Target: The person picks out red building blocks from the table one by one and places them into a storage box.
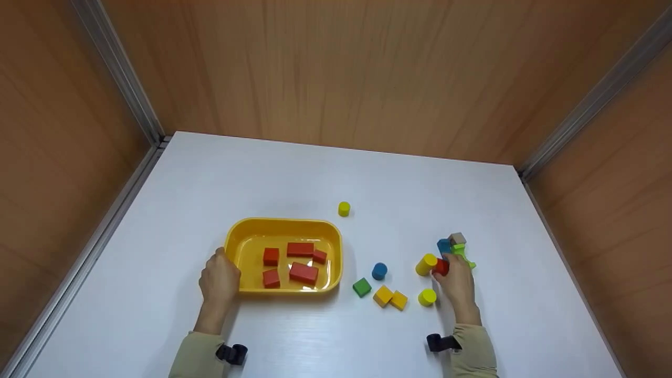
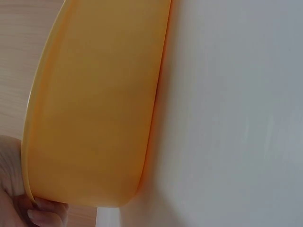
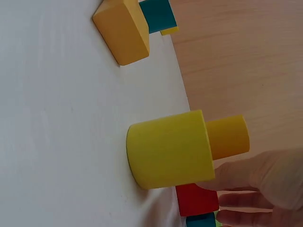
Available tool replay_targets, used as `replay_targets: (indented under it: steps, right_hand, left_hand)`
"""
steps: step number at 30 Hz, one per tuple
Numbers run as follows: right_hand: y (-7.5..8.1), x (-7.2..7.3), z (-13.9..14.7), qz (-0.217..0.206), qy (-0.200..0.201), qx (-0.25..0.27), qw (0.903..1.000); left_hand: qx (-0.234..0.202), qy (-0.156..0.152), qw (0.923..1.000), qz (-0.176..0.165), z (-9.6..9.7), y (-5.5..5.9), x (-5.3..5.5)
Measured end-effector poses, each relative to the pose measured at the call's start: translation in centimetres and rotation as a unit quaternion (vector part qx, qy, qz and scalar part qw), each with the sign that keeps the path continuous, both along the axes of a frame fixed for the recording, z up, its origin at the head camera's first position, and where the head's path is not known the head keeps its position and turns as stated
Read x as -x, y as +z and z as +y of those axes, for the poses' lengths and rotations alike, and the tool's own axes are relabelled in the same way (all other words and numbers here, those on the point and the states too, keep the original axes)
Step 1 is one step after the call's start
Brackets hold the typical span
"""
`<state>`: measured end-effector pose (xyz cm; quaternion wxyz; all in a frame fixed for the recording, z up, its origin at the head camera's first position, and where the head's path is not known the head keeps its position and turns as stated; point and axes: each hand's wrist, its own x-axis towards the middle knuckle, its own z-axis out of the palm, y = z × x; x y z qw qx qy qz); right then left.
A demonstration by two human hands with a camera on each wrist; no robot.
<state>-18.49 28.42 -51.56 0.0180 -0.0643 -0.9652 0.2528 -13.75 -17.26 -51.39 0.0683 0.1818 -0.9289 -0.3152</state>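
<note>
With its fingers curled over the left rim, my left hand (image 1: pixel 219 277) grips a yellow plastic tray (image 1: pixel 283 220). Several red blocks (image 1: pixel 303 273) lie inside that tray. The left wrist view shows the tray's outer wall (image 2: pixel 94 104) close up, the thumb and fingers at its rim. On the right of the table my right hand (image 1: pixel 458 282) pinches a red block (image 1: pixel 441 266) between thumb and fingers. A tall yellow cylinder (image 1: pixel 426 264) stands just left of it. Beyond the fingers are a blue block (image 1: pixel 444 245) and a light green piece (image 1: pixel 460 250), partly hidden.
Between tray and right hand lie a blue cylinder (image 1: pixel 379 271), a green block (image 1: pixel 361 287), two orange-yellow blocks (image 1: pixel 383 296) and a short yellow cylinder (image 1: pixel 427 297). Another yellow cylinder (image 1: pixel 344 209) stands behind the tray. Wooden walls (image 1: pixel 336 73) enclose the white table (image 1: pixel 294 346).
</note>
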Motion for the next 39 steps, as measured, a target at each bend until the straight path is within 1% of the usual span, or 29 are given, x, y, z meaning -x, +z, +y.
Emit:
replay_targets:
  steps: [7,14,21,24,31,34,38,39]
  right_hand:
    - [-0.3,0.4,0.3,-0.026,0.004,-0.012,0.9996]
    - [-0.4,0.5,0.4,-0.041,0.006,-0.004,0.9991]
    - [-0.3,0.2,0.7,-0.051,-0.007,0.013,0.9986]
    - [0.1,-0.1,0.9,-0.039,-0.009,0.012,0.9991]
    - [1.3,-1.0,1.5,0.031,0.001,-0.004,0.9995]
    - [2.0,-1.4,1.5,0.04,-0.003,-0.006,0.9992]
    - [3.0,-2.0,1.2,0.056,-0.011,-0.008,0.9984]
    - [3.3,-2.1,1.1,0.064,-0.013,-0.007,0.9978]
  left_hand:
    - [-0.004,-0.001,0.9999,-0.011,0.0,0.0,0.0]
    - [0.0,-0.001,1.0,-0.006,0.1,0.1,0.0]
    - [0.0,0.001,1.0,-0.008,0.1,0.1,0.0]
    - [0.002,0.002,1.0,-0.006,0.1,0.0,0.0]
    - [0.001,-0.003,1.0,0.009,0.0,-0.1,0.0]
    - [0.001,-0.004,1.0,0.006,0.0,-0.1,-0.1]
    - [0.004,-0.001,0.9999,0.011,0.0,-0.1,0.0]
    - [0.005,0.0,0.9999,0.011,0.0,-0.1,0.0]
